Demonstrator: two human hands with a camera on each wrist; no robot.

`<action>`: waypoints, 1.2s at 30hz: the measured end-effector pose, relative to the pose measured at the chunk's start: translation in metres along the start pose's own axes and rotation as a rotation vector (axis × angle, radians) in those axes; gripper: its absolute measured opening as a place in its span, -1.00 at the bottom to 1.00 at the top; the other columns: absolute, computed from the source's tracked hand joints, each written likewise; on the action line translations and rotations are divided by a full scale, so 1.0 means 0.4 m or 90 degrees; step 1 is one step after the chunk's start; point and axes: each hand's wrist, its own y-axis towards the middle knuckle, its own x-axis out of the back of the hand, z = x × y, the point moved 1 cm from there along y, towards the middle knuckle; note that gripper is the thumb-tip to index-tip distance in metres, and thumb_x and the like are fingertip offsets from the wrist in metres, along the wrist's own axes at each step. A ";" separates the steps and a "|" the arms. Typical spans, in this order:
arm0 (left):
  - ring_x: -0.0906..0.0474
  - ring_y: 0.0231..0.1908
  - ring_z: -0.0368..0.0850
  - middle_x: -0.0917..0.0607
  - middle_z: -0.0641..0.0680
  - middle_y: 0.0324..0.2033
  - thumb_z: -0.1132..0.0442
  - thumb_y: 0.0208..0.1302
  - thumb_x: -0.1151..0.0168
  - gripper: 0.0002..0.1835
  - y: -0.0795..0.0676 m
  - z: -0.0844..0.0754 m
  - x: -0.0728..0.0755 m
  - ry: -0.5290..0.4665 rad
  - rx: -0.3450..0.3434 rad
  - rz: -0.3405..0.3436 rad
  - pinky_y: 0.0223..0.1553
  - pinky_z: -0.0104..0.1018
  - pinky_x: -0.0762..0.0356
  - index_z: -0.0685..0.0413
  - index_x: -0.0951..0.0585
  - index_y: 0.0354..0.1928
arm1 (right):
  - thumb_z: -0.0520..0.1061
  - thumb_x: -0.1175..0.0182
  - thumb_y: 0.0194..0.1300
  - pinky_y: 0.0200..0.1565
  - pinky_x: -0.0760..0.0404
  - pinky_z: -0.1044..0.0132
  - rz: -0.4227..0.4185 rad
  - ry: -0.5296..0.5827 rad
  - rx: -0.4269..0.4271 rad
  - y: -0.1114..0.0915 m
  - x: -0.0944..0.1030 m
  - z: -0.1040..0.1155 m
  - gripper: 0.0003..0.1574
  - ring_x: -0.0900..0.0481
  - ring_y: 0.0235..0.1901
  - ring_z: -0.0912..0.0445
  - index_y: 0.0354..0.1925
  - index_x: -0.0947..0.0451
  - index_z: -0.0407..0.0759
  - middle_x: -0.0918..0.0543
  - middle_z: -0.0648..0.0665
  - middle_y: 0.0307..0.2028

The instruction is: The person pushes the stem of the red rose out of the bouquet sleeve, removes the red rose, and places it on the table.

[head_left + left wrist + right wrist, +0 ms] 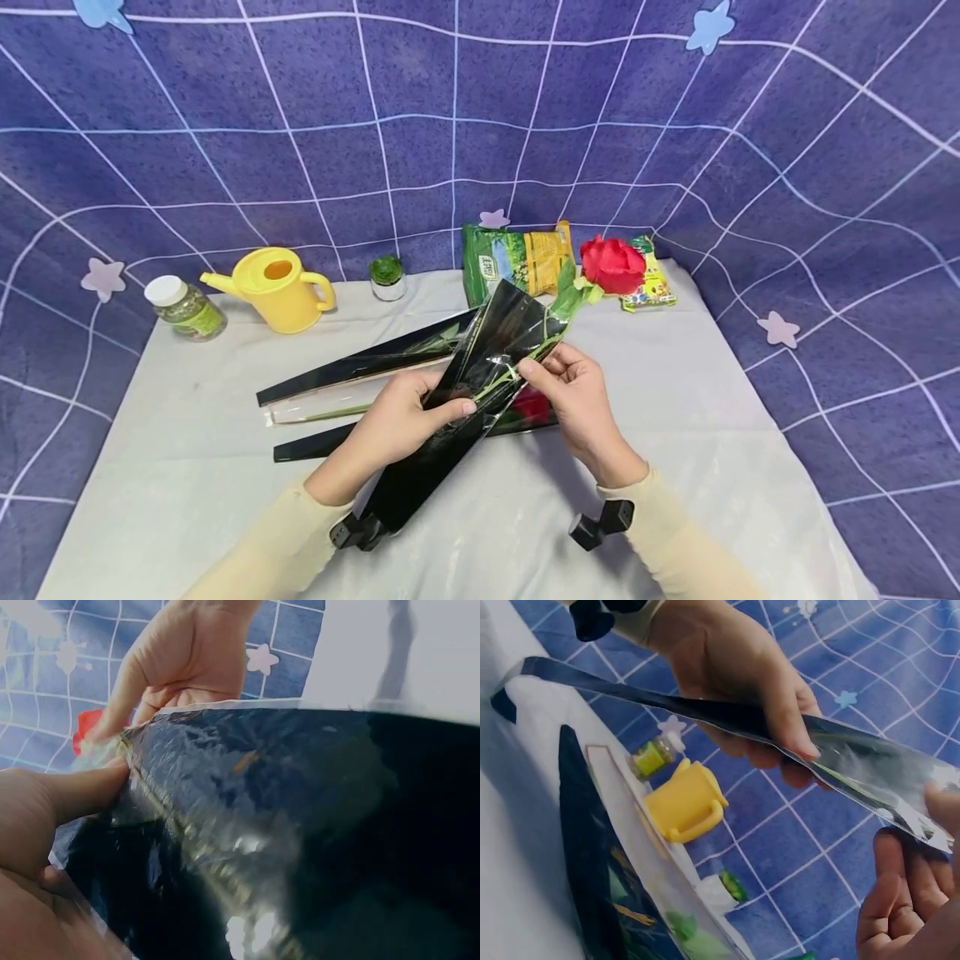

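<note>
A red rose (pixel 613 265) with green leaves sticks out of the upper end of a black-and-clear flower sleeve (pixel 420 477). Its green stem shows through the shiny clear front. My left hand (pixel 401 417) grips the sleeve around its middle, thumb on the clear front and fingers behind. Near the sleeve's upper edge, my right hand (pixel 581 404) pinches the film beside the stem between thumb and fingers. In the right wrist view, the sleeve (pixel 660 701) is seen edge-on, held by the left hand (pixel 735 667).
Beneath lie more wrapped flowers: a black sleeve (pixel 330 373), a clear one (pixel 322 412) and one with a red bloom (pixel 531 406). Along the back stand a jar (pixel 187 310), yellow watering can (pixel 285 296), small potted plant (pixel 387 277), green-yellow bag (pixel 517 260) and small packet (pixel 654 287).
</note>
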 end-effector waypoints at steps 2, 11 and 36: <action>-0.44 -0.40 -0.22 -0.62 -0.20 -0.46 -0.04 0.11 -0.34 -0.86 -0.005 0.004 0.004 0.002 0.003 0.002 -0.33 -0.25 -0.41 -0.21 -0.65 -0.44 | -0.22 -0.25 0.23 -0.39 -0.47 0.36 -0.005 0.034 0.001 0.004 0.013 0.006 -0.85 -0.47 -0.49 0.14 -0.25 -0.48 -0.24 -0.53 -0.03 -0.51; -0.35 -0.52 -0.27 -0.51 -0.25 -0.61 -0.06 0.12 -0.33 -0.85 -0.033 0.028 0.019 0.044 0.036 0.017 -0.45 -0.32 -0.32 -0.27 -0.61 -0.49 | -0.20 -0.20 0.28 -0.35 -0.50 0.35 -0.063 0.188 0.005 0.031 0.065 0.042 -0.75 -0.58 -0.33 0.07 -0.12 -0.46 -0.32 -0.61 -0.17 -0.26; -0.41 -0.49 -0.36 -0.57 -0.32 -0.48 -0.01 0.20 -0.27 -0.92 -0.092 0.079 0.022 0.089 -0.031 0.179 -0.35 -0.35 -0.43 -0.34 -0.58 -0.27 | -0.40 -0.24 0.17 -0.41 -0.55 0.36 -0.147 0.258 0.023 0.065 0.232 0.076 -0.89 -0.59 -0.47 0.09 -0.34 -0.48 -0.32 -0.64 -0.19 -0.41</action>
